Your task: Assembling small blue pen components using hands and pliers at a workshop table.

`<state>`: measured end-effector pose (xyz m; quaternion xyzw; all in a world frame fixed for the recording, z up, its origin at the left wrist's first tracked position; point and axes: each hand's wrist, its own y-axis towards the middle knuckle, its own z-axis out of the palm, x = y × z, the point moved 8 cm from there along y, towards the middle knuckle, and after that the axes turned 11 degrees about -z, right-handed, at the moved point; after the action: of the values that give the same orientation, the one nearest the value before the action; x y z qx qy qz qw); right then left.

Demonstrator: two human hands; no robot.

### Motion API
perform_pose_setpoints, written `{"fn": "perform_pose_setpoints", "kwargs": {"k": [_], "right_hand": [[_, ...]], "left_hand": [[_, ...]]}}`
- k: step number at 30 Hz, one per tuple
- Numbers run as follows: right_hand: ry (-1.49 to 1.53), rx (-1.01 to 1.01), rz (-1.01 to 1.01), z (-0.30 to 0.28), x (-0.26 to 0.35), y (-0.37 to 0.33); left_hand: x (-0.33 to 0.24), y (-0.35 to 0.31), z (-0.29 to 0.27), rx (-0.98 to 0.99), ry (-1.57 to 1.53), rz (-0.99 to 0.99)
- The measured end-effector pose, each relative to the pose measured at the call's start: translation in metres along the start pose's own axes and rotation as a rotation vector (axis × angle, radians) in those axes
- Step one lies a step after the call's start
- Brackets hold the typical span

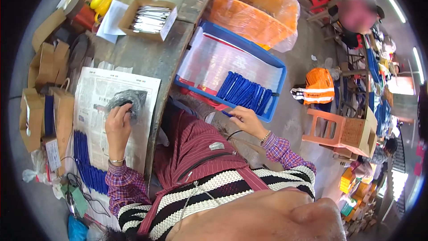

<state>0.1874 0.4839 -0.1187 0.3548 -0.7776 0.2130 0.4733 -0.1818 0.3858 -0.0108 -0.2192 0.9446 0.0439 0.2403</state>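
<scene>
My left hand (118, 127) is over the newspaper (93, 93) on the table, its fingers closed at the edge of a crumpled clear plastic bag (129, 100). Something small and dark shows at those fingertips, too little of it to name. Over by the blue tray (275, 69), my right hand (247, 119) pinches one slim blue stick (227, 114), pen-like in shape. Inside that tray a row of similar blue sticks (245, 91) lies on a pale liner. More blue sticks (84, 156) are lined up along the newspaper's near left side.
An open carton of silvery slim parts (151, 18) stands farther up the table. Beyond the tray is an orange crate (254, 15) with plastic over it. Cardboard boxes (33, 118) crowd the left, and an orange stool (327, 127) is on the floor at right.
</scene>
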Motion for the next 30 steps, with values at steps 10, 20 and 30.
{"fn": "perform_pose_setpoints", "kwargs": {"k": [10,20,30], "right_hand": [[-0.035,-0.164,0.007,-0.023,-0.002,-0.001],[0.109,0.058,0.04,0.007,-0.002,-0.009],[0.072,0.149,-0.079,0.029,0.022,-0.005]], "left_hand": [[-0.077,-0.014,-0.044,-0.098,0.065,0.275],[-0.266,-0.08,-0.076,0.113,-0.52,1.042],[-0.249,-0.107,-0.111,-0.153,-0.468,1.01]]}}
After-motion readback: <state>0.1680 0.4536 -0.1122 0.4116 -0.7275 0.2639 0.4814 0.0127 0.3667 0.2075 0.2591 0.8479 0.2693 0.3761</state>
